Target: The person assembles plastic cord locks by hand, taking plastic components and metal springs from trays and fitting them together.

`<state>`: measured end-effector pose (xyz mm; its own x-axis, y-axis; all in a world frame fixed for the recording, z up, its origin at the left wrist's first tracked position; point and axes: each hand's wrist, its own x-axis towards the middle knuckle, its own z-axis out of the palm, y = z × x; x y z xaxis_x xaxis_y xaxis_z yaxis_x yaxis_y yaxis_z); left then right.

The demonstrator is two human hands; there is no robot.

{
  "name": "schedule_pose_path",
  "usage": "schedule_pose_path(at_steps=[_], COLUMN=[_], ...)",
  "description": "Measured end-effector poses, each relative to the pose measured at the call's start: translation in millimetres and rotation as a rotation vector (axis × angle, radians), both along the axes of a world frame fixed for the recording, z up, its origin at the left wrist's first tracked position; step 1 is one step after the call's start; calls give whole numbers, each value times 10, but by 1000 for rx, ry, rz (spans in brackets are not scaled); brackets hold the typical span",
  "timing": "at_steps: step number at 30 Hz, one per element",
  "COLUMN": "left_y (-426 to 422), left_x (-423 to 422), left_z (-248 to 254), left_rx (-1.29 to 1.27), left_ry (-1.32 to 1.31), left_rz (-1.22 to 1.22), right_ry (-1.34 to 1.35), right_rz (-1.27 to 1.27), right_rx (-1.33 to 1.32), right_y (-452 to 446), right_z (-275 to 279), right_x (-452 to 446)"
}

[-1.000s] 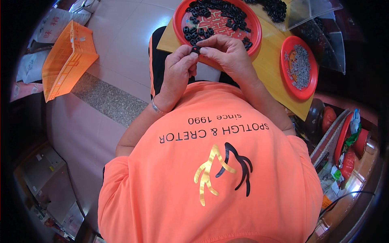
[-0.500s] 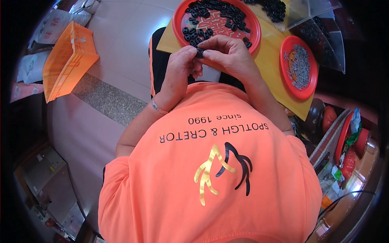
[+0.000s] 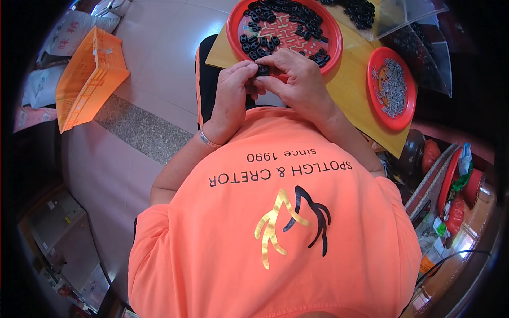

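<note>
Bends both elbows outward and brings the left hand and the right hand together in front of the belly, with both wrists turned inward and a bracelet around the left wrist. Wears an orange shirt with "SPOTLGH & CRETOR" and "since 1990" printed upside down to the camera; shows red "味精" on a pale sack at far left. Pinches a small black part between the left fingertips and the right thumb and index finger, both pairs closed down to its thickness. Holds it at the fingertips, by the near rim of the large red tray on the yellow bench.
</note>
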<state>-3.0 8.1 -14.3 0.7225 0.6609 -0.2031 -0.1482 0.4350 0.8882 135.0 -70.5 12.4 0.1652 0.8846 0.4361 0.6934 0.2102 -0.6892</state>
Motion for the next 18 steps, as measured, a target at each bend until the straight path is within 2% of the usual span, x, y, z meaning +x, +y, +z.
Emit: schedule_pose_path(at_steps=[7,12,17,18], left_y=[3,-41,-78,-77], left_x=[-6,-29,35,36], left_z=[-66,-12,-14,-29], left_rx=[91,46,24,9], left_ry=[-15,28,17,-2], left_rz=[-8,19,60,56], right_ry=[11,84,-64,-25], right_rz=[10,-6,-10,-32], right_rx=[-33,-29,14,26], right_y=[-30,-39,-62,-73], right_z=[49,25,23,10], right_x=[-19,-49,-29,-46])
